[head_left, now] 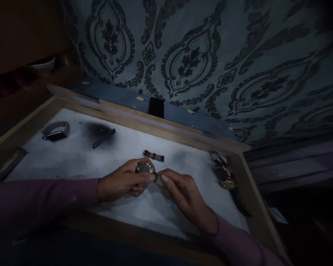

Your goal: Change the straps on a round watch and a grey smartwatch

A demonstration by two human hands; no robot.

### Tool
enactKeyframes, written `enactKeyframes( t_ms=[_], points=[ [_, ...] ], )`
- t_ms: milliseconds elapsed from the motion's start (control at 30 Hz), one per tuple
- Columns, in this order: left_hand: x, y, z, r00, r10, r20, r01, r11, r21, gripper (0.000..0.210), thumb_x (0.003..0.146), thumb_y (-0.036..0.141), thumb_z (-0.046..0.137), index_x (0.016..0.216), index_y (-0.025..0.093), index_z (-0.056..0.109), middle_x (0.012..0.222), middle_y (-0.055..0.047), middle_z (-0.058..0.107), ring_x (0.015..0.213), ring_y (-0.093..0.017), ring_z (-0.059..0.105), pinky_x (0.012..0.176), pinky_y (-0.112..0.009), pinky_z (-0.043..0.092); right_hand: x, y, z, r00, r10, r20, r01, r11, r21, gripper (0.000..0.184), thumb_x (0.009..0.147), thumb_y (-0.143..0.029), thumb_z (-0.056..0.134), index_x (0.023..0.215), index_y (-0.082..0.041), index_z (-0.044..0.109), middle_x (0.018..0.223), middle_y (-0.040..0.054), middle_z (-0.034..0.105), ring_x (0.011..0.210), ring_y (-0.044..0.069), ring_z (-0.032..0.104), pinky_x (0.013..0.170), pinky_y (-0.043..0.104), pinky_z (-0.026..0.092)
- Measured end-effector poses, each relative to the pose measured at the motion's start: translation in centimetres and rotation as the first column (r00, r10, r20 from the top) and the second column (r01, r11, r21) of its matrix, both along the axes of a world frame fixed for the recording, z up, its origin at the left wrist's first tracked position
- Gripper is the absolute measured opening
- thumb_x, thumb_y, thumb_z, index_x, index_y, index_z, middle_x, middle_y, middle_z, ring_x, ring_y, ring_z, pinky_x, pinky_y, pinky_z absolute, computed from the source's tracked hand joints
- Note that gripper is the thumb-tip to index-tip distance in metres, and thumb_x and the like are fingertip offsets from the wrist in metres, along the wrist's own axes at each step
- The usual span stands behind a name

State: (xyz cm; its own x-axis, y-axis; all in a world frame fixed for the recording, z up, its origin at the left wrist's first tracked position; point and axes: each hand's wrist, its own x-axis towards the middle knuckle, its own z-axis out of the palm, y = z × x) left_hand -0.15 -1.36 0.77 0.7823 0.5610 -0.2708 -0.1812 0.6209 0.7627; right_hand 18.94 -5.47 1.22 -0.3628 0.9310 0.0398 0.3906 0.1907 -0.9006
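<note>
Between the thumb and fingers of my left hand [127,179] is a round metal watch case [145,167], its engraved back facing up. My right hand [183,192] pinches a short brown watch strap [158,180] whose end meets the side of the case. Whether that end is fixed to the case, I cannot tell; fingertips cover the joint. Just beyond my hands, a separate strap piece [154,155] with a buckle lies on the white surface [127,136].
A wooden rim [144,123] frames the white surface. At its left lie a smartwatch [56,132] and a dark flat strip [103,138]. Several watches [228,183] line the right side. A black phone [156,107] sits on the blue ledge behind, by the patterned wall.
</note>
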Motion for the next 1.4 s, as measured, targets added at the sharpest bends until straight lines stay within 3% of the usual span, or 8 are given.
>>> enactKeyframes(
  t_ms=[467,1100,1400],
  points=[
    [0.1,-0.03,0.04,0.999,0.017,0.04,-0.016,0.999,-0.046,0.032,0.079,0.034,0.071,0.081,0.019,0.042,0.051,0.012,0.032,0.043,-0.003,0.021,0.041,-0.018,0.016,-0.21,0.02,0.1,1.0,0.0,-0.019,-0.001,1.0,-0.008,0.035,0.1,-0.036,0.037,0.073,-0.019,0.05,0.054,-0.0048,0.041,0.047,0.01,0.039,0.047,0.023,0.033],
    [-0.13,-0.04,-0.16,1.0,-0.014,0.008,0.014,1.0,0.017,0.023,0.086,0.031,0.063,0.083,0.019,0.044,0.052,0.012,0.032,0.043,-0.003,0.02,0.042,-0.02,0.016,0.03,0.17,0.11,1.0,0.029,-0.007,-0.029,1.0,0.005,0.032,0.099,-0.029,0.039,0.069,-0.019,0.047,0.055,-0.0048,0.041,0.047,0.009,0.039,0.047,0.022,0.031],
    [-0.08,0.1,-0.38,0.999,-0.033,0.021,0.033,0.999,-0.013,0.022,0.085,0.03,0.063,0.083,0.019,0.044,0.053,0.011,0.033,0.043,-0.003,0.02,0.042,-0.02,0.015,0.13,0.29,-0.04,0.998,0.038,0.045,-0.04,0.998,0.042,0.03,0.099,-0.028,0.039,0.073,-0.018,0.051,0.057,-0.0041,0.042,0.048,0.009,0.04,0.047,0.022,0.032]
  ],
)
